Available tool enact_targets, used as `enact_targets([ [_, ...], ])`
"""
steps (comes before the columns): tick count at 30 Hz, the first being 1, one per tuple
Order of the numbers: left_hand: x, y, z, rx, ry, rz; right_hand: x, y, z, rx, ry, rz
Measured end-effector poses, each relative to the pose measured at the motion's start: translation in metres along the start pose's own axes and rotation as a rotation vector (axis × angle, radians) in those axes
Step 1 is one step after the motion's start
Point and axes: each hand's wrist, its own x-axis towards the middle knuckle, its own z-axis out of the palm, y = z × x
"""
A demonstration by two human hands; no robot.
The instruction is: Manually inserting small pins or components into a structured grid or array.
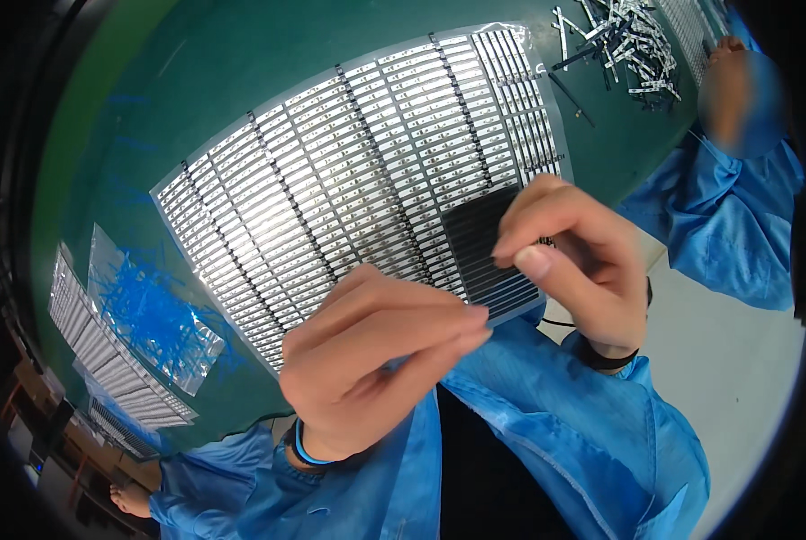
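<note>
A large sheet [313,171] with rows of small white strips divided by black lines lies on the green table under both hands. Its near right corner is a dark section [489,243] with thin lines and no white strips. My left hand [376,346] is above the sheet's near edge, thumb and fingers pressed together. Over the dark section, the thumb and forefinger of my right hand [574,261] meet in a pinch. Anything between the fingertips of either hand is too small or hidden to make out.
Loose black and white strips [637,49] form a pile at the far right. On the left, thin blue strips [155,310] lie over a clear plastic bag, beside more sheets [106,342]. Another person's blue sleeve [736,216] reaches in at the right; another hand [131,499] shows at lower left.
</note>
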Motion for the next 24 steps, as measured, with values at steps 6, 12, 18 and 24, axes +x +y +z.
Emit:
enact_targets([
  [6, 0.004, 0.001, 0.002, 0.355, -0.059, 0.06, 0.001, -0.014, -0.003, -0.275, -0.097, -0.133],
  [12, 0.0, 0.001, 0.006, 0.287, -0.074, -0.077, -0.005, -0.011, 0.004, -0.138, -0.036, 0.0],
  [18, 0.002, -0.001, 0.001, 0.323, -0.113, -0.05, 0.002, -0.011, 0.001, -0.278, -0.173, -0.07],
  [24, 0.001, 0.003, -0.004, 0.313, -0.061, -0.175, -0.003, -0.007, -0.003, -0.243, -0.068, -0.03],
])
